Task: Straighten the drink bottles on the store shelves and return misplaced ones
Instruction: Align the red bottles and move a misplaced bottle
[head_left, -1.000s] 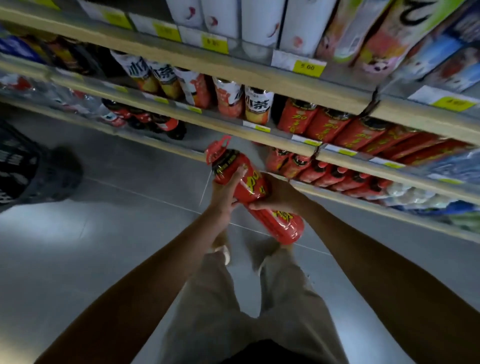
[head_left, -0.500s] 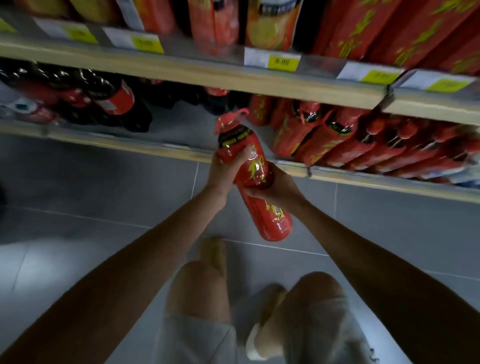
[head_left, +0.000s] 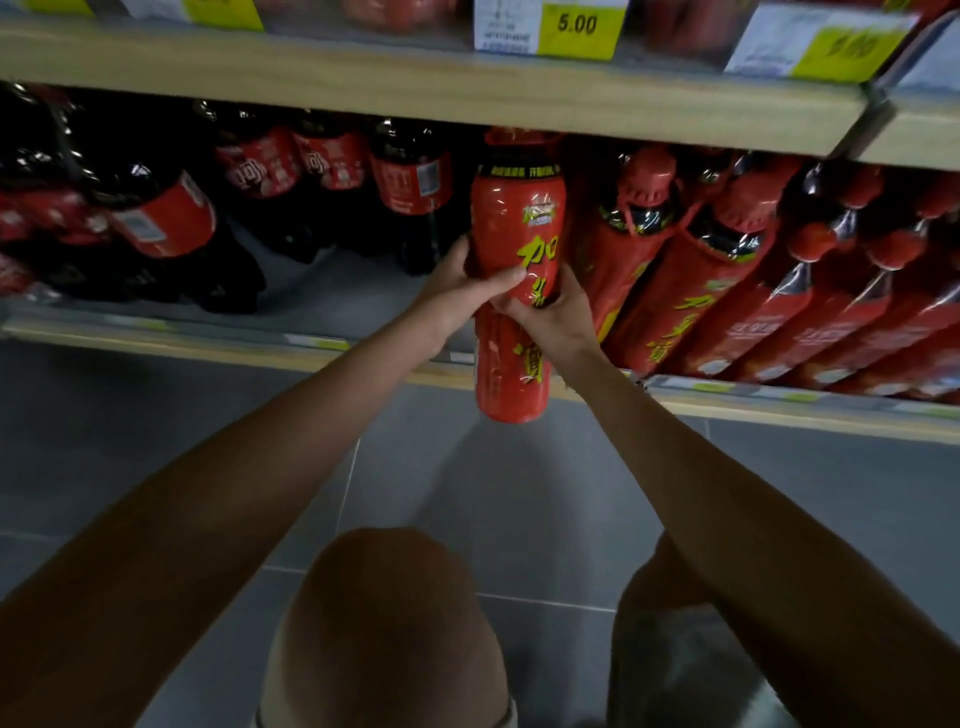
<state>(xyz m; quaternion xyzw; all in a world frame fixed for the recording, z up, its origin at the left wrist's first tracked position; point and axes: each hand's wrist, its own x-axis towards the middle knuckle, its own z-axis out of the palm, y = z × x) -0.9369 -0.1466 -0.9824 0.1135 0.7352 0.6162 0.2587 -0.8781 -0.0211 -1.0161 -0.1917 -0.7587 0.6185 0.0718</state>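
Nearest: two bent knees (head_left: 384, 613), bare, with pale shorts (head_left: 691, 686) at the bottom edge. Beneath them: grey tiled floor (head_left: 519, 483). Next out: both bare forearms, reaching forward and converging. Left hand (head_left: 452, 291): wrapped round the left flank of the bottle (head_left: 517, 228), thumb laid across its front at mid-height. Right hand (head_left: 558, 319): clasps the same bottle from the right, a little lower, thumb on the front just under the left thumb. Bottle: red, yellow characters down the label, black band under a red cap; held upright in front of the lower shelf (head_left: 208, 340), base hanging below the shelf's front edge over the floor, cap just under the upper shelf (head_left: 415, 88). On the lower shelf, just right of it: a row of like red bottles (head_left: 727, 291), slanted in the view, packed side by side. Left of it: dark cola bottles (head_left: 166, 223) with red labels, set farther back, a strip of bare shelf before them. Farthest and highest: pale front edge of the upper shelf, carrying yellow-and-white price tags (head_left: 550, 26), the middle tag marked 5.00; goods above too blurred to identify.
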